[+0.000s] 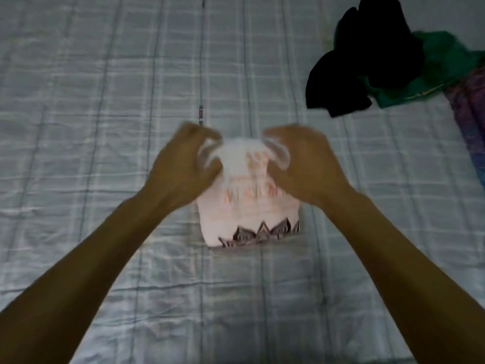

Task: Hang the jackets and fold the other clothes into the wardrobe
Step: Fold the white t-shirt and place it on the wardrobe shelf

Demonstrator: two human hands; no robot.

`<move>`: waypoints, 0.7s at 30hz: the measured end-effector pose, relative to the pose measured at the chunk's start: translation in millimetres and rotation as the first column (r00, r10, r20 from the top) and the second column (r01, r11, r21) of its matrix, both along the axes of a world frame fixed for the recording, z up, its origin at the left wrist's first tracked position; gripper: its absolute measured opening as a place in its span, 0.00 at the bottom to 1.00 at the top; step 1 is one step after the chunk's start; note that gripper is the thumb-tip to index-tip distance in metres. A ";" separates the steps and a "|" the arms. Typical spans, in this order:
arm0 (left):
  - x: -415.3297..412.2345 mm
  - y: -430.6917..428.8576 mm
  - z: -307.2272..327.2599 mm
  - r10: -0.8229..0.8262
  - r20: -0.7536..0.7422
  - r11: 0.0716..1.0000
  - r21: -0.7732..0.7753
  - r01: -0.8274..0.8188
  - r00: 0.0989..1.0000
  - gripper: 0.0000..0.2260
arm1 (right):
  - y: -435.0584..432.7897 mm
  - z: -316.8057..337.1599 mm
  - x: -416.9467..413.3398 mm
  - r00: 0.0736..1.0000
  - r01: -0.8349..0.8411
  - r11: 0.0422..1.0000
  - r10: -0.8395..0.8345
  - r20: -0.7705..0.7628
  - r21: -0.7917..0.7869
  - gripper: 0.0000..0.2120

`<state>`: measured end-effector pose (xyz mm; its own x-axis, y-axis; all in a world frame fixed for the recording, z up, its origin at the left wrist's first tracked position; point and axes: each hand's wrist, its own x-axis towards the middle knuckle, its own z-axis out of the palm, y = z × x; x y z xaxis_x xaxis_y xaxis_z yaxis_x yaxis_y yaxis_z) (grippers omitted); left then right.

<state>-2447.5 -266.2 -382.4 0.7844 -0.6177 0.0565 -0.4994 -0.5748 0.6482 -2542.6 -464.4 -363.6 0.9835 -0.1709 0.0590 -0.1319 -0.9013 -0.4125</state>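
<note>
Folding step in hand: left hand [181, 164] and right hand [304, 166] are each pinching the far edge of the white printed garment [249, 216], lying mid-bed [105, 101]. Both grips closed on cloth. Next, probably: folding that edge toward the near hem. Dark pile [367, 61] is waiting far right.

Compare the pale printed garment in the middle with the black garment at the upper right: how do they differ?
The pale printed garment is folded into a compact shape; the black garment lies crumpled. The left hand and right hand grip the pale one's far edge; nothing touches the black one, which rests on a green garment. Both lie on the checked bedspread.
</note>
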 end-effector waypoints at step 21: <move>-35.4 -31.8 -145.9 -0.310 0.204 0.859 0.479 0.181 0.929 0.50 | 8.4 -166.6 -0.6 0.919 -0.358 0.922 0.319 -0.233 -0.147 0.58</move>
<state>-2482.9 -298.0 -528.3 0.5983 -0.7965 -0.0875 -0.7778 -0.6035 0.1755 -2543.1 -456.0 -530.3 0.9745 0.1695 -0.1470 0.1325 -0.9634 -0.2330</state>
